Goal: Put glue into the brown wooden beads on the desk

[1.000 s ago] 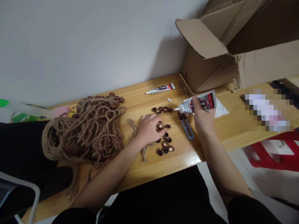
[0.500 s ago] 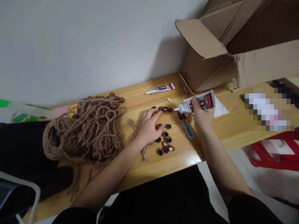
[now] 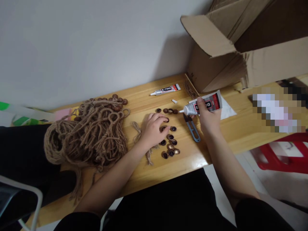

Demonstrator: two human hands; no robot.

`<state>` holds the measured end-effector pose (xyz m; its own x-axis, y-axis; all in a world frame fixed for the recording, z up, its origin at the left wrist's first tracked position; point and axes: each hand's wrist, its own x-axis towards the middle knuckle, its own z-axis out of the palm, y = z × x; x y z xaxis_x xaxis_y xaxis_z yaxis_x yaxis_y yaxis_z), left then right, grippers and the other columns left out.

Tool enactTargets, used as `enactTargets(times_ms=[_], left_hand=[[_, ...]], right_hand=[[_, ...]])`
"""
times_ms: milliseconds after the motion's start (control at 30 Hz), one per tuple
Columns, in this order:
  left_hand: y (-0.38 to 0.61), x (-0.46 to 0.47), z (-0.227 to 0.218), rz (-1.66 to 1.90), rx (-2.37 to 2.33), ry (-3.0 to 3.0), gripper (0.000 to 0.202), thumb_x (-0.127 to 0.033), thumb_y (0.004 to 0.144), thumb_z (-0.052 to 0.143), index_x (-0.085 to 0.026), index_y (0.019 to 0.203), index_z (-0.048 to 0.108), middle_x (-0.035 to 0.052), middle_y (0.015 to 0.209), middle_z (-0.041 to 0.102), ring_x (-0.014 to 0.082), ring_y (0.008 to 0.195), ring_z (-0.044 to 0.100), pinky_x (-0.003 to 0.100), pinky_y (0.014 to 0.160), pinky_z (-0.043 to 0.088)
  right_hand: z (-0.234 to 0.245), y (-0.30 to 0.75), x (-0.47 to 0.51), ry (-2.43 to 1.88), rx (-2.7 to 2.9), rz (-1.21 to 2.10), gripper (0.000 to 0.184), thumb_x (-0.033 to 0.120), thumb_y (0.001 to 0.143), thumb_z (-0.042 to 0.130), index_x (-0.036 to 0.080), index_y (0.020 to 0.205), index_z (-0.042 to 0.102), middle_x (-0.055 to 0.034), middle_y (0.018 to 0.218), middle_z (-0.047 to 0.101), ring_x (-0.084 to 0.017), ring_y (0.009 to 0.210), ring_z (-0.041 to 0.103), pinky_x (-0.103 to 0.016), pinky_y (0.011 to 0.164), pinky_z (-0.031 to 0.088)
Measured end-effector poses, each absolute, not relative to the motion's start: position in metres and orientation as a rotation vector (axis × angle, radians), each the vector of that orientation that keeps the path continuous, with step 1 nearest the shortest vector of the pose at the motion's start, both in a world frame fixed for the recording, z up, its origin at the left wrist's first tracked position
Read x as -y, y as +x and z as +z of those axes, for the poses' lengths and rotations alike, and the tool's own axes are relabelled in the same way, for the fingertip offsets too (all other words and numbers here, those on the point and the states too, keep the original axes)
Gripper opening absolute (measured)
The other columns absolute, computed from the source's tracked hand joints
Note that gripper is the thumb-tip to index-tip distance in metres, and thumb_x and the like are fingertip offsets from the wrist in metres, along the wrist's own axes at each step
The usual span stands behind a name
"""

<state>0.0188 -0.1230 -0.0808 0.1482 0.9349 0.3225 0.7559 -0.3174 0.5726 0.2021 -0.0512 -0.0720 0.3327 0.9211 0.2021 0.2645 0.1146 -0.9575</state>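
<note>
My right hand (image 3: 209, 117) is wrapped round a large glue tube (image 3: 191, 108), its white nozzle pointing left at a short row of brown half-shells (image 3: 175, 111). My left hand (image 3: 154, 128) rests over the table, thumb and fingers apart. Its fingertips are at another small brown shell (image 3: 166, 120); whether they touch it I cannot tell. Several cup-like shells (image 3: 171, 137) lie hollow side up below and right of that hand, some dark inside, some pale. Thread snips (image 3: 193, 130) with a grey-blue handle lie beneath the tube. Pieces of twine (image 3: 149, 157) lie by my left wrist.
A heap of knotted jute cord (image 3: 96, 138) with round brown beads (image 3: 115, 101) covers the left side. Near the wall lie a second glue tube (image 3: 166, 90) and a white cap (image 3: 174, 101). An open cardboard box (image 3: 216, 70) stands back right; a red stool (image 3: 276, 157) is below.
My left fingers have drawn back slightly from the row of shells to a shell nearer me. The glue nozzle has shifted slightly left, close to the row's right end.
</note>
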Motion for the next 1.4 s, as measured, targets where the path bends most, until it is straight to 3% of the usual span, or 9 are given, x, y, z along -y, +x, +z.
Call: enactTargets(times_ms=[300, 600, 867, 1200, 1400], left_hand=[[0.019, 0.123, -0.081, 0.936, -1.669, 2.151, 0.011, -0.027, 0.075, 0.067, -0.020, 0.078, 0.059, 0.0035, 0.090, 0.064, 0.0223, 0.092, 0.056, 0.039, 0.086, 0.044], [0.020, 0.124, -0.078, 0.848, -1.699, 2.115, 0.028, -0.029, 0.072, 0.070, -0.020, 0.094, 0.055, 0.0039, 0.094, 0.064, 0.0239, 0.092, 0.057, 0.040, 0.085, 0.044], [0.020, 0.123, -0.079, 0.771, -1.649, 2.172, 0.034, -0.012, 0.068, 0.060, -0.017, 0.102, 0.059, 0.0057, 0.097, 0.065, 0.0252, 0.096, 0.057, 0.042, 0.089, 0.044], [0.019, 0.121, -0.087, 0.837, -1.681, 2.212, 0.014, -0.024, 0.082, 0.059, -0.018, 0.093, 0.065, 0.0060, 0.089, 0.062, 0.0228, 0.089, 0.057, 0.040, 0.082, 0.047], [0.019, 0.122, -0.085, 0.821, -1.701, 2.181, 0.019, -0.030, 0.081, 0.063, -0.018, 0.096, 0.065, 0.0061, 0.091, 0.062, 0.0233, 0.090, 0.057, 0.040, 0.082, 0.047]], right_hand=[[-0.075, 0.204, 0.050, -1.374, 1.122, 0.791, 0.037, 0.053, 0.072, 0.064, 0.020, 0.069, 0.046, 0.0002, 0.059, 0.052, -0.013, 0.048, 0.052, -0.030, 0.044, 0.043], [-0.072, 0.203, 0.051, -1.359, 1.165, 0.779, 0.037, 0.052, 0.074, 0.063, 0.021, 0.067, 0.045, 0.0005, 0.055, 0.052, -0.014, 0.045, 0.053, -0.029, 0.042, 0.043], [-0.072, 0.204, 0.051, -1.384, 1.192, 0.809, 0.034, 0.049, 0.077, 0.060, 0.021, 0.065, 0.045, -0.0005, 0.054, 0.053, -0.015, 0.046, 0.054, -0.030, 0.044, 0.044], [-0.069, 0.204, 0.054, -1.453, 1.298, 0.843, 0.035, 0.048, 0.080, 0.056, 0.019, 0.062, 0.048, -0.0008, 0.051, 0.052, -0.013, 0.044, 0.052, -0.029, 0.044, 0.042], [-0.067, 0.202, 0.061, -1.476, 1.665, 0.753, 0.042, 0.046, 0.082, 0.051, 0.019, 0.051, 0.046, -0.0001, 0.044, 0.048, -0.010, 0.042, 0.044, -0.026, 0.044, 0.032]])
